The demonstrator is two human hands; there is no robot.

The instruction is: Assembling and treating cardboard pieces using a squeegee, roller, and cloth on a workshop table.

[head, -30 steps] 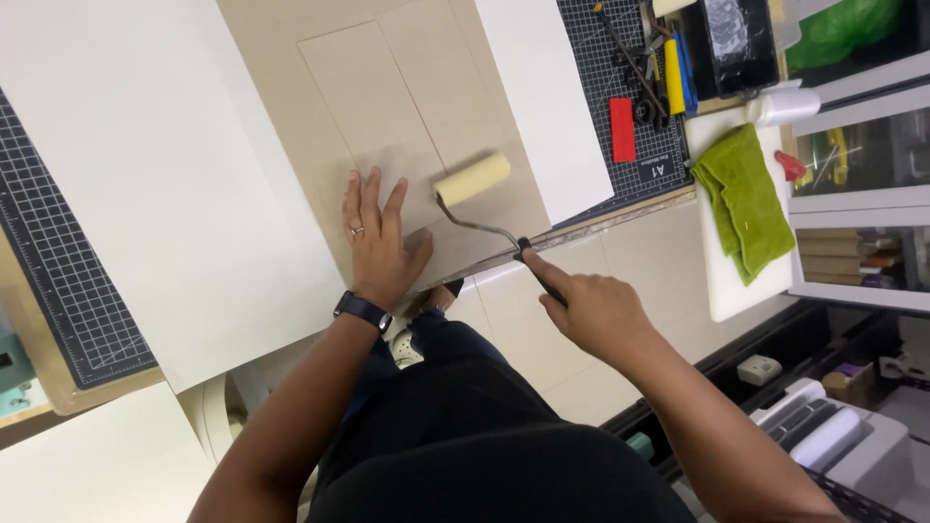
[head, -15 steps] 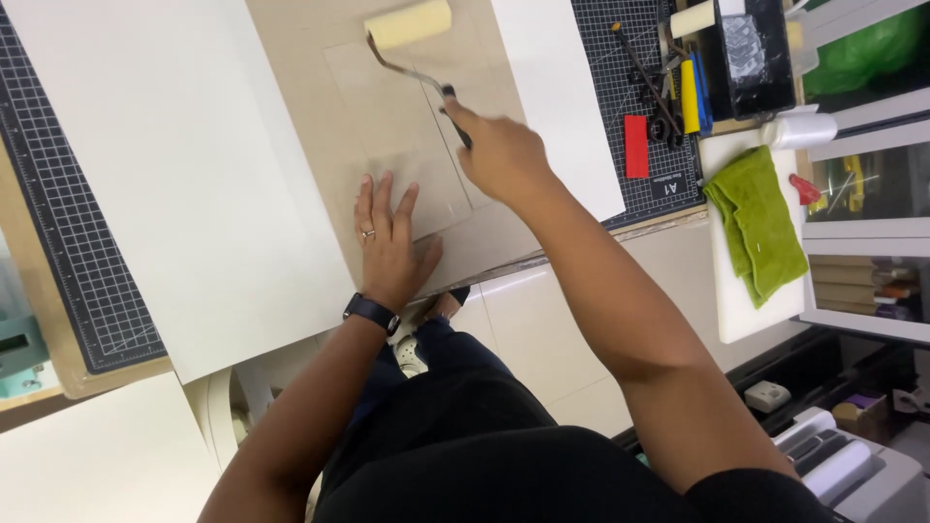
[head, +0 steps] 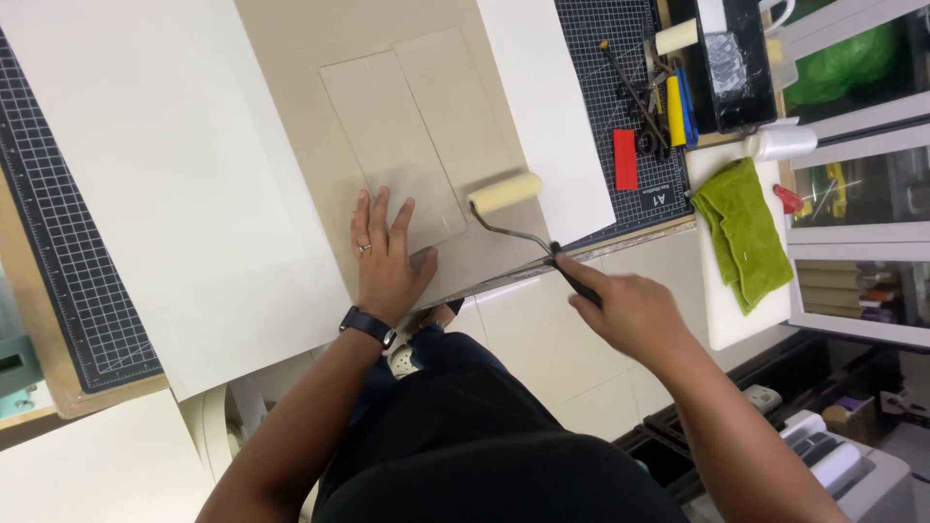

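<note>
Two hands are at work on a tan sheet lying across the bench: the left hand is laid flat on it with its fingers spread, palm pressing near the lower edge of a pale rectangular panel that sits on the sheet, and the right hand is closed around the dark handle of a small foam roller, fingers curled tight on the grip. That roller's cream sleeve rests on the tan sheet just to the right of the panel, near the sheet's front edge, with the bent wire arm running back to the handle over the bench edge. A second, similar panel lies beside the first, touching or nearly touching it along their long sides; which, I cannot tell. As a judgement, both panels look already placed and lying flat, so the positioning is done and the rolling is well under way, though nothing shows how much of the surface has been covered. White sheets flank the tan one on a gridded cutting mat, and a green cloth lies on a white board well off to the right, near a black tray
</note>
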